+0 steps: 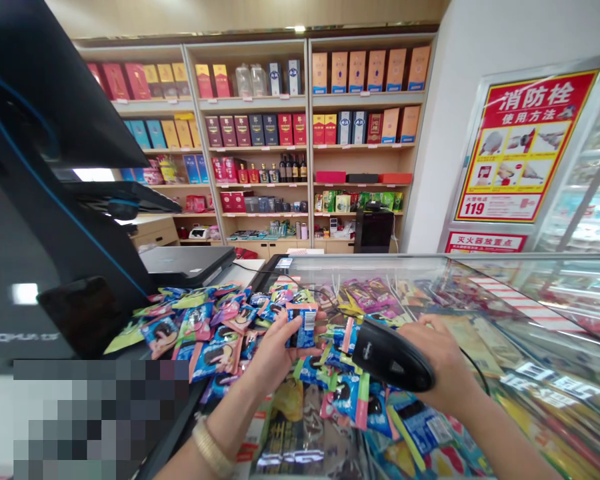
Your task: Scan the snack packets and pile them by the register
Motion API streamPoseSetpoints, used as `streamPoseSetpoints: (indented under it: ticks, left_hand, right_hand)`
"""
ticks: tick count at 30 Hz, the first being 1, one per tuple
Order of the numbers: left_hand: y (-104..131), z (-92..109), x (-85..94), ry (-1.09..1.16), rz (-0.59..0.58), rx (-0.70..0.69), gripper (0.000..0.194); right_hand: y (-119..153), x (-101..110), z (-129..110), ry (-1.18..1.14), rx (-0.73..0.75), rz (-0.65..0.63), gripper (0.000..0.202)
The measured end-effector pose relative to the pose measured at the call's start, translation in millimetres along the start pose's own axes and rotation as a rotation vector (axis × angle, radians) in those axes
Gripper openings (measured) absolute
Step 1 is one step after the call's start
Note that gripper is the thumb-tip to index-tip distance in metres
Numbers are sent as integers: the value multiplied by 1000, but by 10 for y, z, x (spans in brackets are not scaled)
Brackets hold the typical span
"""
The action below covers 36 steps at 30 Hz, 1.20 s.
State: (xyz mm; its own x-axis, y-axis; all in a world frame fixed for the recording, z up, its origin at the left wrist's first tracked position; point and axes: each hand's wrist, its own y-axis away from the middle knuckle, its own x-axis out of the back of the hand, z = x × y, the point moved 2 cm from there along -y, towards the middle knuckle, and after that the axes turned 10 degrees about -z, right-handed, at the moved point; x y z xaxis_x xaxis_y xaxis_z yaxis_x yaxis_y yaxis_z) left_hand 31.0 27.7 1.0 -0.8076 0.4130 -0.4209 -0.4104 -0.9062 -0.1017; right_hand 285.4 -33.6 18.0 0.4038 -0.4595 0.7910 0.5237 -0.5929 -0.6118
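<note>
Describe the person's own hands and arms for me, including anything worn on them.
The left hand and right hand wear no gloves. No sleeve shows on the left forearm or right forearm. A wide, pale gold band with a ribbed look circles the left wrist; nothing shows on the right one.

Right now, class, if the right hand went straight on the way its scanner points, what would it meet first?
Probably the blue packet in the left hand, though the scanner in the right hand might brush the loose packets near its nose first; depth is unclear.
</note>
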Motion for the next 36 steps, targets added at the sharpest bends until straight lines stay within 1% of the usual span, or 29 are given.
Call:
streamPoseSetpoints:
  ticks: [4,11,14,18,21,23,24,27,29,30,33,36]
  left_hand:
    - [14,-1,-22,-14,-16,9,31]
    - [9,-18,-20,-20,-30,20,32]
    - [10,-21,-19,-11,-28,23,31]
    - [13,-34,0,-20,-26,24,37]
    - [-11,-63,26,-85,-27,-13,43]
    - [-49,-90,32,-204,-36,-81,46]
    - [-73,-106,26,-305,-42,-126,47]
    - [-149,-174,-39,-706,-67,-267,46]
    - [-193,-234,-118,-933,-123,-338,44]
    - [-211,-264,-160,-1012,-164,-362,44]
    - [-251,-332,-270,-1169,-269,-380,46]
    - [-279,-355,-349,-1266,-314,-343,49]
  right_hand:
    - [17,-35,20,-24,-17,-35,9]
    - [5,-30,17,-39,-26,-33,7]
    - [-3,-29,2,-41,-30,-42,9]
    - [-11,-24,-1,-41,-31,-36,7]
    - [17,6,106,13,-44,12,5]
    - [68,43,253,100,-88,70,6]
    - [102,63,341,150,-117,94,9]
    - [224,124,598,273,-204,204,15]
    - [294,143,721,319,-246,241,20]
    - [319,145,765,330,-274,246,21]
    - [352,127,828,348,-343,240,23]
    - [342,101,828,360,-333,247,20]
